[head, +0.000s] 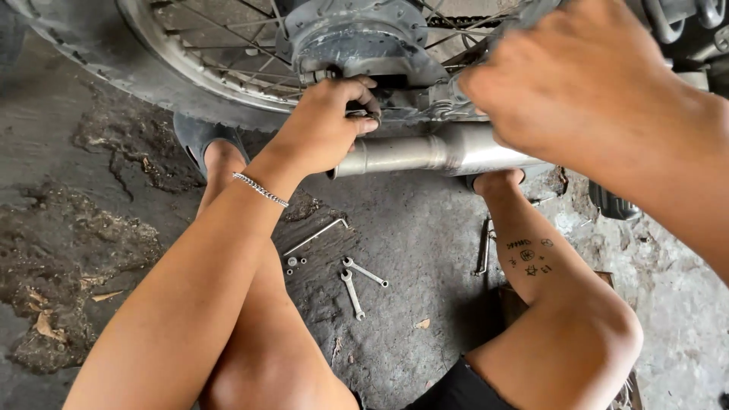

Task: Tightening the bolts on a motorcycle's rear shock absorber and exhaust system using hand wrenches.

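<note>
A motorcycle rear wheel (190,53) with spokes and a grey hub (357,38) fills the top of the head view. My left hand (326,125), with a silver bracelet on the wrist, is curled around a small metal part under the hub, by the axle. My right hand (562,83) is closed on something at the swingarm just right of the hub; what it grips is hidden behind the hand. Below both hands runs a silver exhaust pipe (433,152).
On the cracked, oily concrete floor lie two small spanners (357,285), a bent metal rod (315,237), a few nuts (295,262) and another tool (483,247). My bare legs frame them, one foot in a dark sandal (194,137).
</note>
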